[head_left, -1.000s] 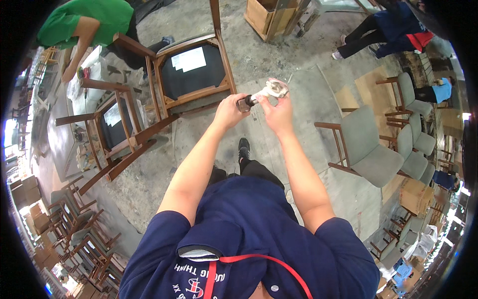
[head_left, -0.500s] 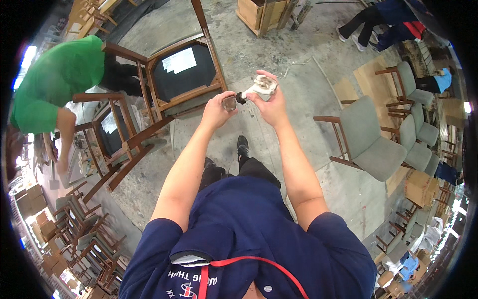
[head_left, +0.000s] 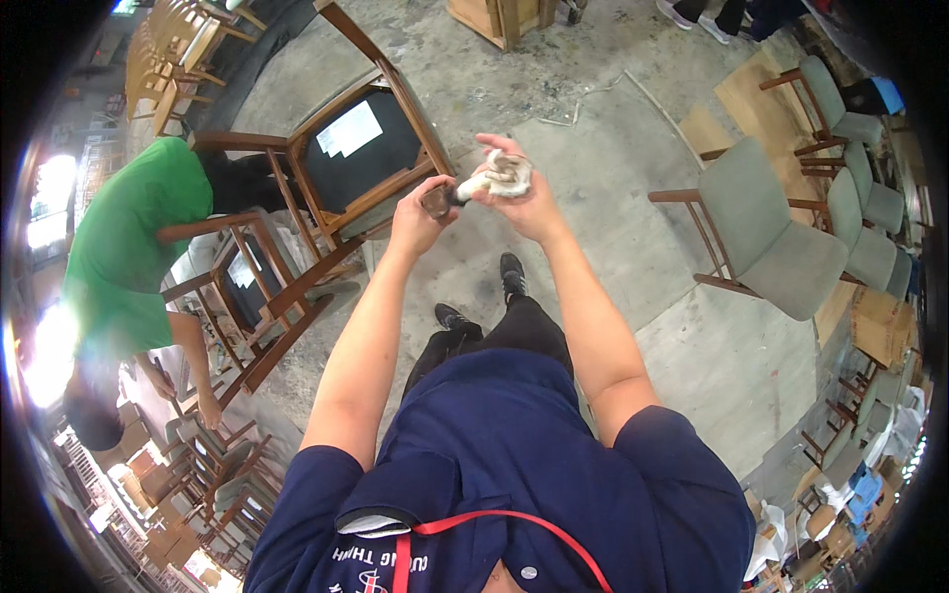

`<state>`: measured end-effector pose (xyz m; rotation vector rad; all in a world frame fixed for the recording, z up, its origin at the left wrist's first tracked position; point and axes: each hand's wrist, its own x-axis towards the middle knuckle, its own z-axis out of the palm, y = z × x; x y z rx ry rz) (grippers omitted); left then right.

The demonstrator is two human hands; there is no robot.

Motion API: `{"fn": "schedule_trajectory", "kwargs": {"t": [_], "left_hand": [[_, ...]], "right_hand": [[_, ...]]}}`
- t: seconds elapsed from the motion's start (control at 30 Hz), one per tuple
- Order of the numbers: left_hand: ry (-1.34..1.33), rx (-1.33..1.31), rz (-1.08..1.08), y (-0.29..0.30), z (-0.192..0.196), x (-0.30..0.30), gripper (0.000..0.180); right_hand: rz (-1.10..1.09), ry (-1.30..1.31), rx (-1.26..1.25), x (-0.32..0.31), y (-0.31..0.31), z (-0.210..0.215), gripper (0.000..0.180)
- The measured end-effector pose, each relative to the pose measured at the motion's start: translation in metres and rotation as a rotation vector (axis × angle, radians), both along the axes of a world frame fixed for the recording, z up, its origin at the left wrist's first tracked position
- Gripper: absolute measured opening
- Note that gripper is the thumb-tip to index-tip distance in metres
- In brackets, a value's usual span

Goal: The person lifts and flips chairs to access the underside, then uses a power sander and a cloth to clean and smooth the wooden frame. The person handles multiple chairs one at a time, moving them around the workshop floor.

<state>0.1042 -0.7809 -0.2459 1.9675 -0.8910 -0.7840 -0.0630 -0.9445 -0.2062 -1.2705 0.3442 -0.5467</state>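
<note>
Both my hands are raised at the middle of the view, close together in front of me. My left hand point(head_left: 417, 225) is closed around a small brown object point(head_left: 435, 203) with a flat end; its exact kind cannot be made out. In my right hand point(head_left: 534, 210) is a crumpled white rag point(head_left: 507, 176) with brownish stains. One twisted tip of the rag meets a dark end beside the brown object. Just beyond my left hand, a wooden armchair point(head_left: 432, 156) lies tipped over, its black underside and white label exposed.
A co-worker in a green shirt point(head_left: 133, 247) bends at the left beside another tipped chair point(head_left: 240, 277). Grey upholstered armchairs point(head_left: 781, 252) stand along the right. A wooden crate point(head_left: 489, 22) sits at the far side. Cardboard sheets point(head_left: 756, 104) lie on the concrete floor.
My hands have come closer together, and the rag tip now meets the dark end. The co-worker in green has bent lower. My view has shifted slightly.
</note>
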Motion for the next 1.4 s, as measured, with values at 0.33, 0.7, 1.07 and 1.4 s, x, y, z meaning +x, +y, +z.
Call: {"fn": "schedule_trajectory", "kwargs": {"t": [0.33,0.7,1.07,1.4], "left_hand": [[-0.112,0.055,-0.005,-0.005,0.005,-0.002,0.060],[-0.126,-0.212,0.587,-0.038,0.034,-0.070,0.047],[-0.874,0.179,0.084,-0.039,0.051,-0.041,0.025],[0.253,-0.251,0.332,-0.052,0.039,-0.020,0.037]], "right_hand": [[-0.118,-0.117,0.083,0.001,-0.009,0.000,0.067],[-0.441,-0.195,0.220,-0.039,-0.019,0.005,0.032],[-0.403,-0.170,0.204,-0.035,-0.024,0.016,0.035],[-0.518,-0.151,0.281,-0.053,-0.013,0.025,0.029]]}}
